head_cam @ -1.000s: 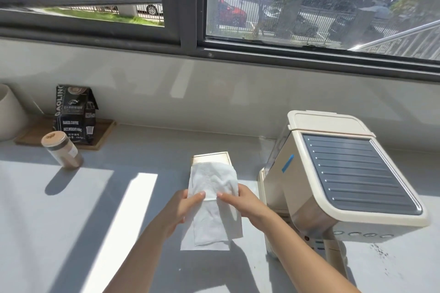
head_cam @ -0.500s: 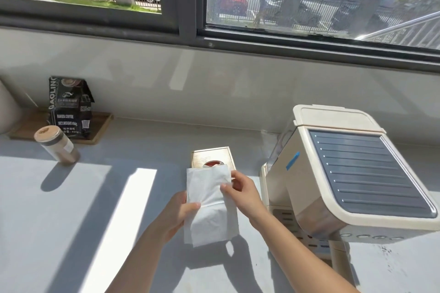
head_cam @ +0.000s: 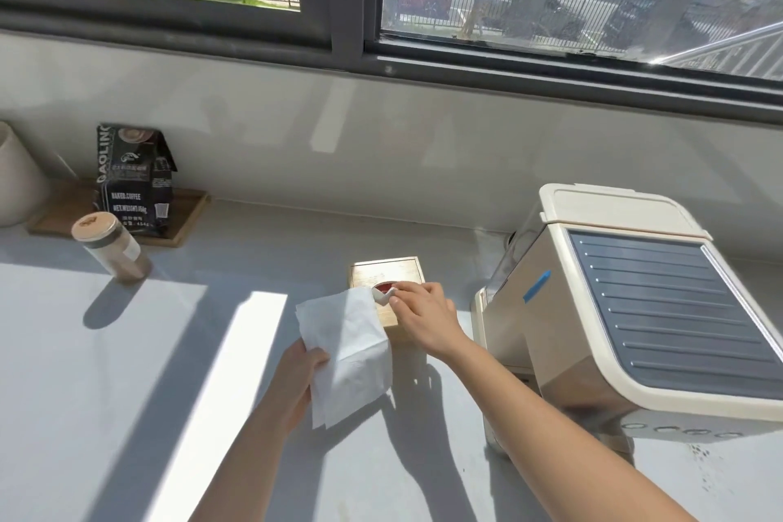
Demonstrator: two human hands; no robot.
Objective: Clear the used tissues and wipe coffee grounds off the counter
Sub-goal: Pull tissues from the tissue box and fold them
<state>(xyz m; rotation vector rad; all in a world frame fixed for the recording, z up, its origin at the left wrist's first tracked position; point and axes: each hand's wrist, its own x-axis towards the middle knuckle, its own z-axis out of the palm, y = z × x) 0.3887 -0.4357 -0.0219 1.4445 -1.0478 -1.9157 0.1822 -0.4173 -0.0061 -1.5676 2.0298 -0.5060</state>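
Note:
A white tissue [head_cam: 345, 348] hangs from my left hand [head_cam: 303, 373], which grips its lower left edge above the grey counter [head_cam: 127, 394]. Behind it stands a wooden tissue box [head_cam: 387, 271] with a round opening. My right hand [head_cam: 419, 316] rests on the box top, its thumb and forefinger pinched on the tip of another tissue [head_cam: 383, 297] poking out of the opening. Dark coffee grounds [head_cam: 703, 470] speckle the counter at the lower right, in front of the coffee machine.
A cream coffee machine [head_cam: 627, 309] stands to the right of the box. At the back left, a black coffee bag [head_cam: 133, 178] sits on a wooden tray [head_cam: 186, 220], with a small jar [head_cam: 112, 252] in front and a white container [head_cam: 15, 178] at the edge.
My right hand let go of the pulled tissue and moved onto the box opening, pinching a second tissue. My left hand carried the first tissue lower and to the left.

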